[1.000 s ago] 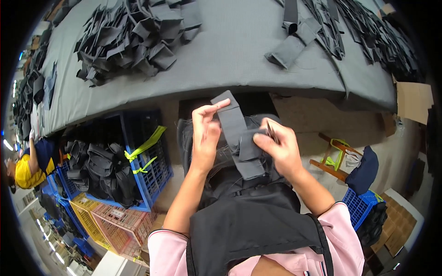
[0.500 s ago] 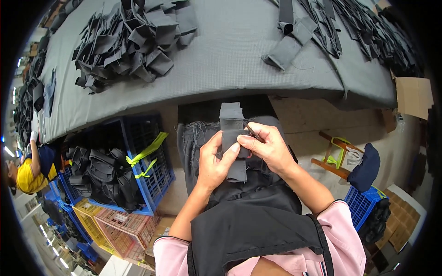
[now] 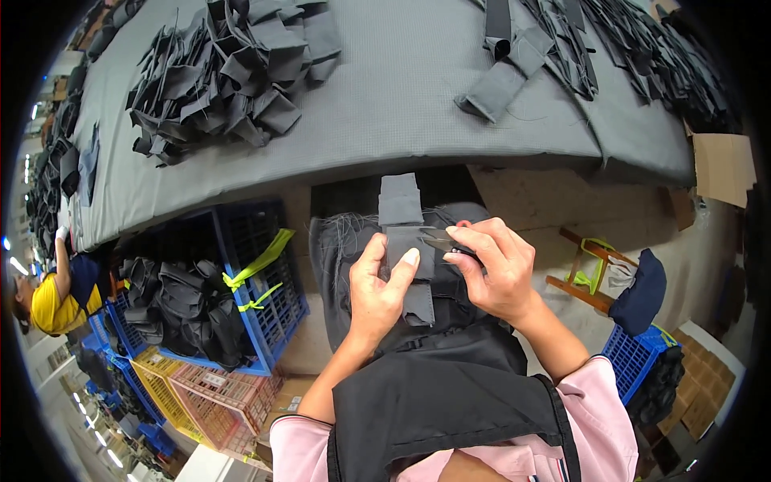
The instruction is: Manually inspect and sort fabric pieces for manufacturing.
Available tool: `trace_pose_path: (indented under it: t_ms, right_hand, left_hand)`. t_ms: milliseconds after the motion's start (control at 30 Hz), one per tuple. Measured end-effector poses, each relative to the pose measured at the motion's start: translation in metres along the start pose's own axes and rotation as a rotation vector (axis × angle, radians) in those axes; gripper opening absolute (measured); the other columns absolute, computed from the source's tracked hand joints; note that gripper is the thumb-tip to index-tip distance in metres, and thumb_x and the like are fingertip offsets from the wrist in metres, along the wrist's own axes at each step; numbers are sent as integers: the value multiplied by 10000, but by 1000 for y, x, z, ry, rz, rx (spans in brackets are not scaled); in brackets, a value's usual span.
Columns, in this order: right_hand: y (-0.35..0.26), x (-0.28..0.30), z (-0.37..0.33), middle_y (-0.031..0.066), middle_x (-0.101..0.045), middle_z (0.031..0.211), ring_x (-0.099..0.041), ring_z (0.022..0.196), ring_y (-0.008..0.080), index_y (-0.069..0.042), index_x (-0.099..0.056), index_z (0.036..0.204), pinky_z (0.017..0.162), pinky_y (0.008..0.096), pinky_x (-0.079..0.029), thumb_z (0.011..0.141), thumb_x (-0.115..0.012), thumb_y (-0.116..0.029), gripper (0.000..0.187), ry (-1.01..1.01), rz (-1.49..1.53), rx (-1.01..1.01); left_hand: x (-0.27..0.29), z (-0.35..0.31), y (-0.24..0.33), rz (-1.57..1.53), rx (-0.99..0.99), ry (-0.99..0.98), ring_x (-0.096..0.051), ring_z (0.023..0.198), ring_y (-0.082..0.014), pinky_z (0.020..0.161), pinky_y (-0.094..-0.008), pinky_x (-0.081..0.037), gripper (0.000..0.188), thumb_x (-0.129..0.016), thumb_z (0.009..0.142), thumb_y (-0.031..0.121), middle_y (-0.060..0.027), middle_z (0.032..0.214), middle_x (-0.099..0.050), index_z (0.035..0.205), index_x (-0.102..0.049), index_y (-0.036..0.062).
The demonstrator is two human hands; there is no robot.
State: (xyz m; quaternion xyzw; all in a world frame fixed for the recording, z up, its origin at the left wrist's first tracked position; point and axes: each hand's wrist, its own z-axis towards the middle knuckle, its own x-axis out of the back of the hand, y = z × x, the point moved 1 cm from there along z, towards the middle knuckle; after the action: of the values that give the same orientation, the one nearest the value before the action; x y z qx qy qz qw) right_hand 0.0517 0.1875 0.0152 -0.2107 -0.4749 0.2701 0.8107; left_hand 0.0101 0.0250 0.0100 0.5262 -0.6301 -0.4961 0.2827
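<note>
My left hand [image 3: 377, 289] pinches a grey sewn fabric strap piece [image 3: 400, 201] by its wider middle, thumb on top. The piece hangs over my lap, with narrower tabs at its far and near ends. In my right hand [image 3: 499, 269] is a small pair of thread snips [image 3: 440, 239], held between thumb and fingers. Their dark blades point left and lie at the right edge of the fabric piece. Under both hands spreads dark cloth on my lap, with a tangle of loose thread ends [image 3: 347, 233] on its left side.
Ahead is a grey-covered table [image 3: 385, 104], bearing a heap of grey fabric pieces [image 3: 229, 76] and dark straps [image 3: 562, 48]. To the left stand a blue crate [image 3: 265, 321] of black bags and a pink crate [image 3: 233, 394]. A wooden stool [image 3: 582, 297] is at right. A person in yellow [image 3: 52, 305] works far left.
My right hand has drawn back to the right from the fabric piece, and the snips' blades now show. My left hand keeps its pinch; the piece has shifted slightly.
</note>
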Motion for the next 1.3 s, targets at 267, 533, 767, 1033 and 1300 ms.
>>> trace_pose_path:
  t_ms: [267, 533, 767, 1033, 1300]
  right_hand:
    - [-2, -4, -4, 52, -570, 728, -530, 554, 212, -47, -629, 926, 493, 301, -416, 678, -738, -94, 276, 25, -3, 5]
    - [-7, -2, 2, 58, -571, 726, -548, 567, 213, -45, -631, 881, 509, 301, -435, 676, -732, -56, 229, -9, 161, -163]
    - [-13, -8, 8, 54, -540, 765, -542, 563, 190, -49, -640, 902, 504, 287, -439, 645, -741, -64, 277, -41, 100, -118]
    - [-10, -13, 6, 82, -541, 751, -550, 572, 183, -38, -658, 908, 481, 275, -448, 642, -745, -28, 279, -36, 141, -97]
    - [-12, -13, 3, 80, -539, 729, -542, 597, 188, -34, -663, 907, 515, 275, -449, 653, -742, -19, 266, -14, 90, -101]
  left_hand:
    - [-3, -2, -4, 20, -9, 29, -450, 710, -30, 636, -196, -393, 72, -595, 846, 49, 24, 778, -554, 857, -541, 3]
    - [-3, 0, -5, 118, -64, 37, -471, 689, -40, 615, -215, -402, 81, -618, 832, 48, 5, 783, -567, 856, -565, -8]
    - [-1, -1, -10, 256, -136, 67, -506, 631, -122, 590, -266, -410, 93, -634, 796, 38, -67, 736, -552, 869, -590, -1]
    - [-1, 1, -18, 280, -175, 71, -514, 629, -180, 591, -295, -416, 106, -646, 774, 36, -92, 721, -540, 835, -570, -6]
    - [-4, 1, -13, 285, -209, 69, -513, 635, -195, 609, -291, -425, 111, -653, 774, 42, -105, 713, -537, 833, -575, -9]
